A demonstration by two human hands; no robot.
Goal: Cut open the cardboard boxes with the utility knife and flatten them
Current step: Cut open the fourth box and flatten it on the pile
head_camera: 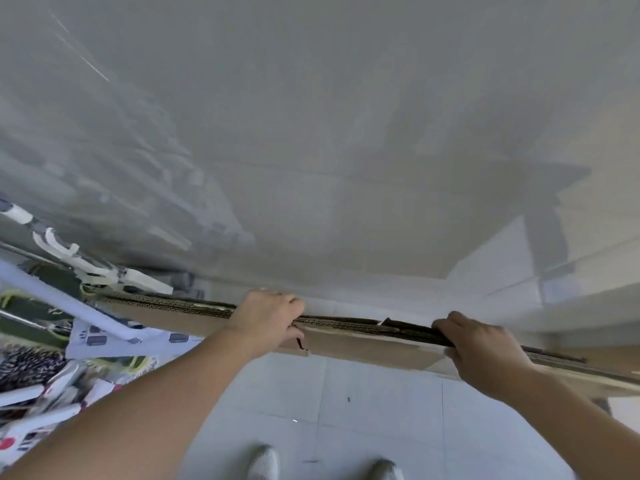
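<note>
wall (346, 116): landmark; everything sits just in front of it.
cardboard (363, 344): flattened stack, on edge, upright by the wall, probably being parked there; long axis left-right, corrugated edge up.
left hand (266, 317): grip curled over top edge, steadying.
right hand (485, 348): fingers clamp top edge, further right.
knife: not visible.

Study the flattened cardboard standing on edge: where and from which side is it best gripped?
Grip the flattened cardboard along its long top edge, coming from above, hands spread apart. It stands upright as a thin, wide sheet, so only that edge offers purchase, as the left hand and right hand show.
</note>
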